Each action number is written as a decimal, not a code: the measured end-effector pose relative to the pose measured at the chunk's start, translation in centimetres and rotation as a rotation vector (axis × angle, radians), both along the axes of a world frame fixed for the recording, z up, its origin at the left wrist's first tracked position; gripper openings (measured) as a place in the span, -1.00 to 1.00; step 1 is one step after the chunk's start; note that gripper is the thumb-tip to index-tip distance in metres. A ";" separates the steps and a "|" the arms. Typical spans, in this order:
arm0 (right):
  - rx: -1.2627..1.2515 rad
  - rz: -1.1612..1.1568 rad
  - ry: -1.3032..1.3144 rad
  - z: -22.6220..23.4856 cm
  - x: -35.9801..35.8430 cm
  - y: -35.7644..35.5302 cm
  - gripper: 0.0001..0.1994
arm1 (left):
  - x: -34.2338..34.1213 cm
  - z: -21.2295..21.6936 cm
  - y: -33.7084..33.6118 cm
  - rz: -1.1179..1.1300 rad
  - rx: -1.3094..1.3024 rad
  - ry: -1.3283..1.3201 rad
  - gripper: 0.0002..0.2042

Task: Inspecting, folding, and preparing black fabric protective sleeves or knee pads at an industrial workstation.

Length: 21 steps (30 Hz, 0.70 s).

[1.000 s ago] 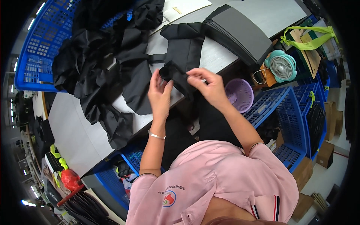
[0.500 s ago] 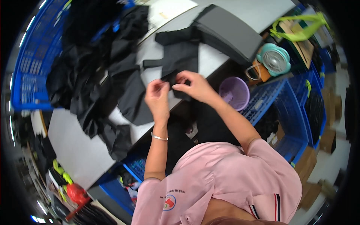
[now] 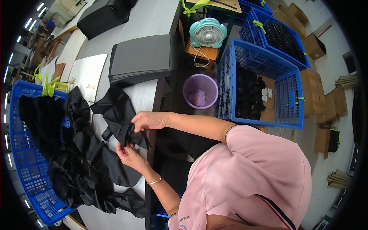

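Note:
A black fabric piece lies partly bunched at the front edge of the pale table, its near end lifted between my hands. My right hand pinches its upper right side. Just below, my left hand, with a bangle on the wrist, has its fingers closed on the lower edge. A short strap-like part sticks out on the left of the piece. More black fabric pieces lie heaped left of my hands. My fingers partly hide the gripped edge.
A blue crate with black fabric stands at the left. Stacked grey-black sheets lie farther up the table. Right of the table are a purple basket, a teal fan on a stool and a large blue crate.
The view has turned, bringing the fan, basket and crates toward the middle. My hands stay on the black fabric piece, which now looks more bunched, with the right hand above the left.

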State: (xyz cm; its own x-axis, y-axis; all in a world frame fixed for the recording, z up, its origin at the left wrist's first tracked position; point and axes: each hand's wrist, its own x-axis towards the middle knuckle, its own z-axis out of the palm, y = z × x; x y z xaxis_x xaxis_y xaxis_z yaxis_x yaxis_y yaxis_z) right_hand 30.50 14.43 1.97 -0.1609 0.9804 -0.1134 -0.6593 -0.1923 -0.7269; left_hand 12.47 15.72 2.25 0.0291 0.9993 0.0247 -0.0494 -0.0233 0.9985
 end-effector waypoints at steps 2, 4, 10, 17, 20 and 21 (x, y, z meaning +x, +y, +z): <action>-0.064 -0.005 0.078 -0.5 0.3 -0.2 -0.96 | 0.4 0.1 -0.1 -0.001 0.027 0.044 -0.70; 0.050 -0.021 -0.004 -0.1 -0.4 -0.5 -0.84 | 1.2 0.3 -0.3 -0.004 0.053 0.089 -0.71; 0.096 0.090 -0.016 0.6 -0.5 -0.2 -0.74 | 2.6 -0.4 0.9 0.203 0.186 0.134 -0.73; 0.130 0.060 -0.032 0.1 -0.6 -0.3 -0.82 | 0.6 -0.1 1.1 0.259 0.175 0.102 -0.91; 0.090 0.024 0.002 0.1 -0.5 -0.4 -0.86 | 0.4 2.0 -0.7 0.156 0.164 0.109 -0.89; 0.090 0.022 0.001 0.1 -0.6 -0.4 -0.86 | 0.4 2.4 -1.1 0.081 0.141 0.110 -0.88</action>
